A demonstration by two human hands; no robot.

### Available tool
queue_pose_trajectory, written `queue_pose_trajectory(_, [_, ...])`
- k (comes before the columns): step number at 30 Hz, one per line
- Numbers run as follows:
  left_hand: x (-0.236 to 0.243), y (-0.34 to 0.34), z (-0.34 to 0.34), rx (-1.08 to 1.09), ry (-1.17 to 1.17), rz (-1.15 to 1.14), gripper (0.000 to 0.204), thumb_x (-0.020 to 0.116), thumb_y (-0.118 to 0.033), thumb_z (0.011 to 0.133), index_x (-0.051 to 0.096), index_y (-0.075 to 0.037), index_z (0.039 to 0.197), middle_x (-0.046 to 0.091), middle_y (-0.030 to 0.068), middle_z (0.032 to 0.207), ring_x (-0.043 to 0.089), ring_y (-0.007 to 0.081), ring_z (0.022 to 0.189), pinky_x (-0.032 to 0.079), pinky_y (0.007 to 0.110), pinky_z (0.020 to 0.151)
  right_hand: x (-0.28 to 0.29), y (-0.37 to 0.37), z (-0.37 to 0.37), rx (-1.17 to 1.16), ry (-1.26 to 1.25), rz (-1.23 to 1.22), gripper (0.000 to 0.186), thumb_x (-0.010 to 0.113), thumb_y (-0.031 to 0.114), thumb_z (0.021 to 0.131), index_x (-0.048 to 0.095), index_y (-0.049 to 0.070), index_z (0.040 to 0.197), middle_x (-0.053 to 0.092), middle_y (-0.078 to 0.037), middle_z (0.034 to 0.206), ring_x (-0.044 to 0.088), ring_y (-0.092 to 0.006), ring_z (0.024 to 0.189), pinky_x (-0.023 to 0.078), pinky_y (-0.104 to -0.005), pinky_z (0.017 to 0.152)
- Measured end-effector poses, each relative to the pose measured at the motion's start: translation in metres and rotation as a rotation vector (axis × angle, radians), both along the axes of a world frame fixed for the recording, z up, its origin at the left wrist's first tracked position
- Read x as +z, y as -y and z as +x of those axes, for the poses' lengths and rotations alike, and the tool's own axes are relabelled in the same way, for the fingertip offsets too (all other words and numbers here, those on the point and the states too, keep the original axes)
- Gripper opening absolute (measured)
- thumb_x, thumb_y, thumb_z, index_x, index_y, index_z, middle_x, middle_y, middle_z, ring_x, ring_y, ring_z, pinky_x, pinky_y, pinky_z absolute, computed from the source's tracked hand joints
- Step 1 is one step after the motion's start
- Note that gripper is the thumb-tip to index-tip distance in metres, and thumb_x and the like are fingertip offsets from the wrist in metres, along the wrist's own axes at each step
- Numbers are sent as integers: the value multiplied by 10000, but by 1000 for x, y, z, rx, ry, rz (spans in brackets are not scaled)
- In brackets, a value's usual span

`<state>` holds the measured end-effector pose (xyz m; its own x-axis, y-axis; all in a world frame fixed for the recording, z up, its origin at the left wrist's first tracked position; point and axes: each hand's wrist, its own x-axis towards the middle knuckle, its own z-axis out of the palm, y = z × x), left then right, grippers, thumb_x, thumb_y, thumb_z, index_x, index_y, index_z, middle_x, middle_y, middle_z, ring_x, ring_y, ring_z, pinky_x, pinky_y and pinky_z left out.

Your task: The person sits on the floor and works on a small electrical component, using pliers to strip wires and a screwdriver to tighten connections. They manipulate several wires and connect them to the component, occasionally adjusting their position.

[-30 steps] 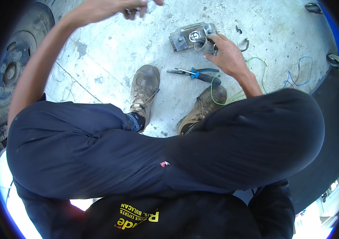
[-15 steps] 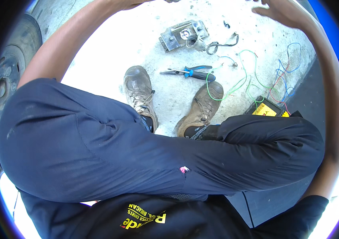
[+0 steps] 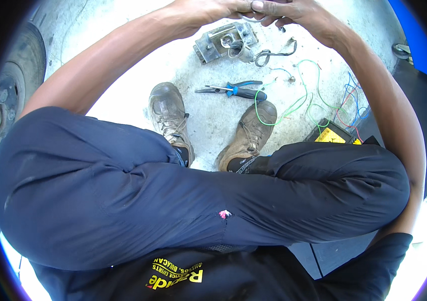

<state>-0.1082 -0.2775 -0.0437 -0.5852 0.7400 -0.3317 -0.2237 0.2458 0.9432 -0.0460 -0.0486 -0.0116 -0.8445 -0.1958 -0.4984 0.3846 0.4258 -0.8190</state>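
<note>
Both hands meet at the top edge, above the far floor, partly cut off by the frame. My left hand (image 3: 208,11) has its fingers drawn together, and my right hand (image 3: 293,11) curls its fingers toward them. A thin, pale, curved piece (image 3: 253,19) shows between the fingertips; its kind is hard to tell. Just below lies a grey metal housing (image 3: 218,42) with a round connector and a black cable (image 3: 268,54). Nearer my shoes rest blue-and-black long-nose pliers (image 3: 233,90), with a thin tool beside or across them that I cannot make out clearly.
Loose green wire (image 3: 293,103) and blue and red wires (image 3: 356,100) trail to a black-and-yellow box (image 3: 331,134) by my right knee. A wheel (image 3: 10,95) stands at the left. My shoes (image 3: 169,113) flank the pliers' near side. A dark mat (image 3: 416,90) lies right.
My right hand has moved left and nearer, and my left hand has come further into view; they now meet. The view has shifted slightly. The floor items stay put.
</note>
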Motion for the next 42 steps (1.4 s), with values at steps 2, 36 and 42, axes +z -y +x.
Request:
queue_pose_trajectory(2, [0, -9, 0, 66, 25, 66, 298, 750, -249, 1003, 709, 3, 1156, 754, 69, 1002, 677, 127, 864, 561, 286, 802, 4, 4, -6, -11, -69, -30, 407, 818, 271, 899, 739, -64, 1116, 759, -98, 946, 703, -151, 841, 527, -288, 732])
queue_pose_trajectory(36, [-60, 32, -3, -543, -1107, -334, 243, 625, -194, 1021, 751, -62, 1182, 712, 142, 1173, 718, 305, 1119, 589, 442, 1016, -38, -41, 17, 125, -103, 280, 334, 652, 325, 1063, 683, 52, 1254, 731, -33, 910, 671, -100, 825, 506, -284, 725])
queue_pose_trajectory(42, [-60, 31, -3, -538, -1080, -340, 241, 609, -191, 1034, 746, -62, 1184, 710, 146, 1184, 713, 304, 1132, 583, 440, 1028, -55, -43, 31, 165, -126, 328, 304, 663, 305, 1048, 721, 31, 1167, 658, -9, 801, 616, -87, 748, 496, -273, 686])
